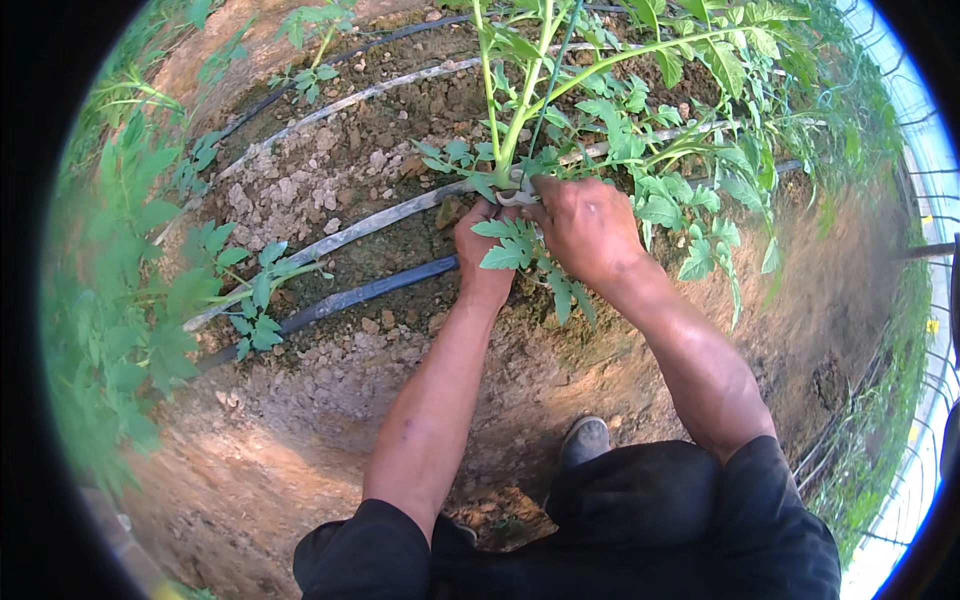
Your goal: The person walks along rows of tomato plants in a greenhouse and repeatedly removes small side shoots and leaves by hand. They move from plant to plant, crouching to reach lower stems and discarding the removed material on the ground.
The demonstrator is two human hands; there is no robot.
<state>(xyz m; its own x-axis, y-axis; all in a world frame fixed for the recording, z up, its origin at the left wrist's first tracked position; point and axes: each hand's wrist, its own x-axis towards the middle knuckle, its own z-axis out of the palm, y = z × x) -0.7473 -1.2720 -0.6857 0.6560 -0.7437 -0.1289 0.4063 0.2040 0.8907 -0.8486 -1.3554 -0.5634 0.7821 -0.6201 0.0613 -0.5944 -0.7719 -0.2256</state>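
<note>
A tomato plant stem rises from the soil in front of me, with a green twine running up beside it. Around the stem's base is a white plastic plant clip. My left hand pinches its left underside, the fingertips partly hidden behind leaves. From the other side, my right hand grips the clip with bent fingers and thumb. Lower tomato leaves hang between the two hands, in front of the clip.
A pale drip hose and a dark irrigation pipe cross the bed. Smaller tomato plants grow at left, and leafy tomato branches spread at right. My shoe stands on bare soil below.
</note>
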